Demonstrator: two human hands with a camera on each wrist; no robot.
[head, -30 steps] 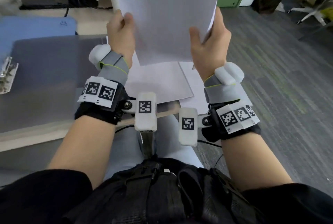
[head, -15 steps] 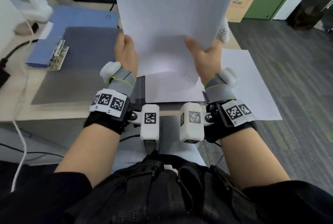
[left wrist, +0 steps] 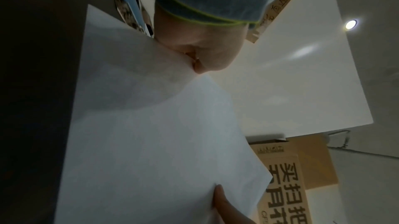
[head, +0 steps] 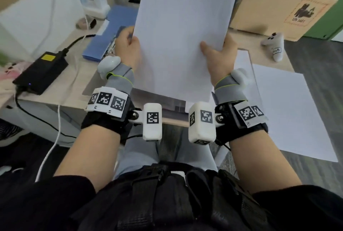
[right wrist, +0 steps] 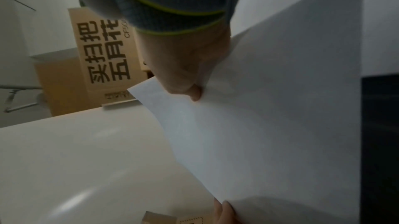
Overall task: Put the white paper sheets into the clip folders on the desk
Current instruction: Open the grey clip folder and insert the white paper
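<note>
I hold a white paper sheet stack (head: 183, 30) upright in front of me, above the desk's front edge. My left hand (head: 128, 48) pinches its left edge and my right hand (head: 219, 54) pinches its right edge, thumbs on the near face. The wrist views show the same paper (left wrist: 151, 133) (right wrist: 270, 116) gripped between thumb and fingers. A grey clip folder (head: 157, 100) lies flat under the held sheets, mostly hidden. A blue clip folder (head: 109, 33) with a metal clip lies farther back on the left. More white sheets (head: 289, 111) lie at the right, overhanging the desk's edge.
A black power brick (head: 40, 72) with cables sits at the left on the desk (head: 70, 85). A white controller (head: 274, 45) lies at the back right, in front of a cardboard box (head: 282, 2). White devices stand at the back left.
The view has swung left and down over the desk. Both hands still hold the sheets and have brought them over the grey folder.
</note>
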